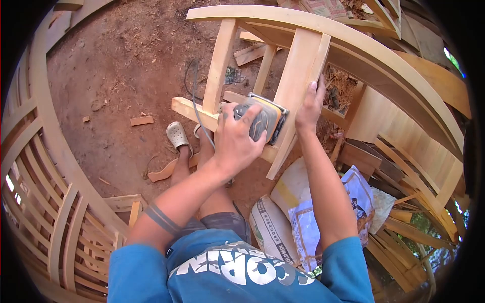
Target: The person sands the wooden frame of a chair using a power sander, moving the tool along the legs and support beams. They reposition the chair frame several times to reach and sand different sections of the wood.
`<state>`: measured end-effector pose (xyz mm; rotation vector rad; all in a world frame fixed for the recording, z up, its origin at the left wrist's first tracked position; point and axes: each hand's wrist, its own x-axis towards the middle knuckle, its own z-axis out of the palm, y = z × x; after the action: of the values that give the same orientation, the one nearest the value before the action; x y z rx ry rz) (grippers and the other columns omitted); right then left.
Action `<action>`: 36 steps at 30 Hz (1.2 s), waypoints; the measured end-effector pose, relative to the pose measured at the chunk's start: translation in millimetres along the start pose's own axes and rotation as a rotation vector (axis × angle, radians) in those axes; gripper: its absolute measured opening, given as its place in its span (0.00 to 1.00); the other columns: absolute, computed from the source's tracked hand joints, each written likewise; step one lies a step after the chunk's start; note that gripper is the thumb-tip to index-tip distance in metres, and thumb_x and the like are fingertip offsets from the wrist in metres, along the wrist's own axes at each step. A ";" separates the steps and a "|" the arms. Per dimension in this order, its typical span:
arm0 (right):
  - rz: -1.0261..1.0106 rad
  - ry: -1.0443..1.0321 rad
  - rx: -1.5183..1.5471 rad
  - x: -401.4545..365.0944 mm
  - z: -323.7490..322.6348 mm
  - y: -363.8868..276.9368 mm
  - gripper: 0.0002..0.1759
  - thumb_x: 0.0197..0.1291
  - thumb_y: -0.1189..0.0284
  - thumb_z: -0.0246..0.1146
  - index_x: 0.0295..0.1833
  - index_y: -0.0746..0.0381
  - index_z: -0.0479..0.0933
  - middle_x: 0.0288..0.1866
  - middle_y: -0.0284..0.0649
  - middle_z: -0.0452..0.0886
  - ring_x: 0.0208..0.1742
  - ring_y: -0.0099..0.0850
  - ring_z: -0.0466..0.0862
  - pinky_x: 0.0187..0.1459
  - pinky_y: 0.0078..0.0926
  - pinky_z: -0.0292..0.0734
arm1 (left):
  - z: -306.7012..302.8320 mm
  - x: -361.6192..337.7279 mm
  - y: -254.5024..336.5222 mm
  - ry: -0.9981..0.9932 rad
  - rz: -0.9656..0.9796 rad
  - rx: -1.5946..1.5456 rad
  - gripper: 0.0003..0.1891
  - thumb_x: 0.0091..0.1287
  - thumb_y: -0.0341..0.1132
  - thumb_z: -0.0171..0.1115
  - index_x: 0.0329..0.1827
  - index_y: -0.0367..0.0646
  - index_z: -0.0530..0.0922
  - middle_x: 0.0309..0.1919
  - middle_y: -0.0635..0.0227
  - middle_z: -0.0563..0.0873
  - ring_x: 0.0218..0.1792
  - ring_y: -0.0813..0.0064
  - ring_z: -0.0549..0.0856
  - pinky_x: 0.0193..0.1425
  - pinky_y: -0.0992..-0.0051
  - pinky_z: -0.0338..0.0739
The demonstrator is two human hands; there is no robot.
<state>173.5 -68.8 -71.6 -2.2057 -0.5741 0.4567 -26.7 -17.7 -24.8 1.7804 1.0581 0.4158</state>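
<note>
My left hand [240, 134] is wrapped round the top of an electric sander [270, 118], dark-bodied with a yellowish edge and a metal clamp bar. Its pad rests against the face of a pale wooden board [298, 65], part of a tilted furniture frame with a long curved rail [283, 16]. A cord [196, 108] trails from the sander past my wrist. My right hand [310, 107] grips the far edge of that same board, its thumb side partly hidden behind the wood.
At left stands a slatted wooden frame [43, 81]. Printed sacks [273, 227] lie by my right arm, with stacked timber [399, 247] beyond. Wood offcuts [142, 120] and shavings litter the dirt floor [116, 65]. My foot in a pale clog [177, 135] is below.
</note>
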 end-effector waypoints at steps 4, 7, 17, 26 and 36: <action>0.013 -0.005 0.031 -1.1 -2.6 2.0 0.36 0.79 0.53 0.47 0.79 0.69 0.60 0.78 0.56 0.63 0.79 0.49 0.63 0.78 0.40 0.56 | 10.9 25.1 14.6 0.065 0.022 0.042 0.32 0.53 0.34 0.76 0.63 0.58 0.74 0.52 0.45 0.75 0.50 0.41 0.83 0.54 0.53 0.82; 0.001 0.002 0.023 2.1 -0.1 5.2 0.36 0.79 0.52 0.47 0.78 0.69 0.60 0.78 0.57 0.63 0.79 0.49 0.63 0.78 0.40 0.55 | 9.3 72.4 15.3 0.062 -0.065 0.078 0.31 0.54 0.35 0.75 0.63 0.59 0.74 0.50 0.44 0.76 0.48 0.41 0.84 0.52 0.53 0.83; 0.015 -0.019 0.119 1.1 -1.1 3.3 0.37 0.79 0.52 0.48 0.78 0.72 0.59 0.76 0.58 0.65 0.76 0.47 0.67 0.76 0.39 0.59 | 2.1 -4.1 0.4 -0.019 -0.025 0.048 0.34 0.53 0.33 0.77 0.64 0.58 0.73 0.55 0.47 0.73 0.53 0.44 0.81 0.55 0.52 0.81; 0.025 0.011 0.048 3.2 0.0 -2.2 0.37 0.79 0.52 0.49 0.78 0.72 0.60 0.77 0.58 0.65 0.76 0.48 0.67 0.77 0.39 0.59 | -9.5 17.1 7.5 -0.088 -0.065 0.058 0.32 0.53 0.34 0.76 0.63 0.57 0.76 0.53 0.45 0.74 0.52 0.41 0.83 0.57 0.55 0.82; 0.023 0.056 0.021 -3.0 3.2 -9.7 0.36 0.77 0.52 0.51 0.77 0.70 0.61 0.78 0.57 0.64 0.79 0.50 0.64 0.79 0.42 0.56 | -23.5 105.9 23.8 -0.899 -0.014 0.310 0.36 0.49 0.39 0.71 0.65 0.42 0.75 0.48 0.43 0.82 0.56 0.45 0.83 0.65 0.58 0.77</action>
<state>167.0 -62.8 -65.7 -2.2000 -0.5120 0.4105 28.0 78.2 -12.1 1.9128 0.4921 -0.5604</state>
